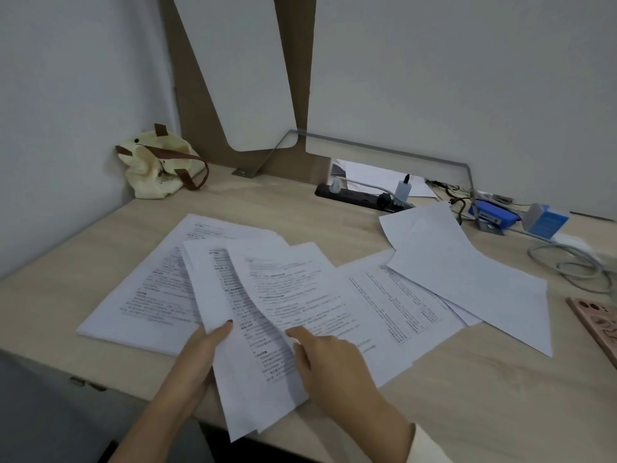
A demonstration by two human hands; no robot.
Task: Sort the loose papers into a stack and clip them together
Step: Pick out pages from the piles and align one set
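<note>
Wood worktop [467,412] is a mess: papers [400,302] fanned from 9 to 3 o'clock, left hand [197,359] pinching a few sheets [253,379] at 6, right hand [334,365] resting fingers on the next. Barely started, no clip visible.

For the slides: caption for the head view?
Left hand grips printed sheets, right hand touches them; more papers cover the desk.

cream tote bag [157,168] back-left | black power strip [360,196] | blue box [547,222] right
</note>
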